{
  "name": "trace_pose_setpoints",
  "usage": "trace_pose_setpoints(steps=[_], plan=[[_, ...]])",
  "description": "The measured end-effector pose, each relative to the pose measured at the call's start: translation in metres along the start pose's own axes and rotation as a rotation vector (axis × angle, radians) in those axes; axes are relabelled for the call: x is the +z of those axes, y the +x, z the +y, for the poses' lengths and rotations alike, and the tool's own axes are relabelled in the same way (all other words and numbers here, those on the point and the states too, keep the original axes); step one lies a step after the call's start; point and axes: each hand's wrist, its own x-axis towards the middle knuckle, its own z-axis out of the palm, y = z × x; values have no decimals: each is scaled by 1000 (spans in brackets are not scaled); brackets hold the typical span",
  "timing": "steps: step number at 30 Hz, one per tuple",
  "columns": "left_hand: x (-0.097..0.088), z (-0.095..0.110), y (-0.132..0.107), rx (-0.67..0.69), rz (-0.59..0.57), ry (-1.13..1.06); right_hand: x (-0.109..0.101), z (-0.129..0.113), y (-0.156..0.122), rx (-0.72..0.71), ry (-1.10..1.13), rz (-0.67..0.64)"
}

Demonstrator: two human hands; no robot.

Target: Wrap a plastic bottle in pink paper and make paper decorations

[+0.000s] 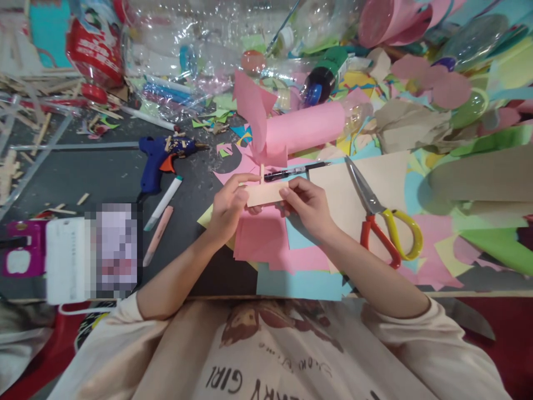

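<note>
Between my two hands is a small cream paper strip [266, 195], held level above a pile of pink and blue paper [260, 236]. My left hand [228, 205] pinches its left end, and my right hand [307, 203] grips the right end between thumb and fingers. A thin wooden stick [262, 173] stands up behind the strip, close to my left fingertips; whether it touches the strip I cannot tell. Just beyond lie a black pen [293, 170] and a bottle wrapped in pink paper [306, 126] with pink paper fins. Scissors [377, 214] with red and yellow handles rest right of my right hand.
A blue hot glue gun [160, 158] lies on the left, near a green-capped marker [164, 204] and a pink marker [158, 236]. A phone [119, 247] and a white power bank [66, 260] sit at the front left. Clear plastic bottles [166, 47] and paper scraps crowd the back.
</note>
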Motion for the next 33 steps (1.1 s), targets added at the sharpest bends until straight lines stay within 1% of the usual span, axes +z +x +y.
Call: trace_pose_setpoints(steps=[5,10,15,17,22,33], plan=[[3,2,2,-76,58,72,-1,2,0,8,-6,21],[4,5,2,-74,80,73,-1,1,-1,20,-6,20],[4,5,2,-81,73,95,-2,0,-2,49,-19,16],[4,6,2,-75,72,96,-2,0,-2,27,-17,24],[3,5,2,-60,79,106,-4,2,0,-42,-26,89],[3,3,1,-39,88,144,-3,3,1,-61,-67,121]])
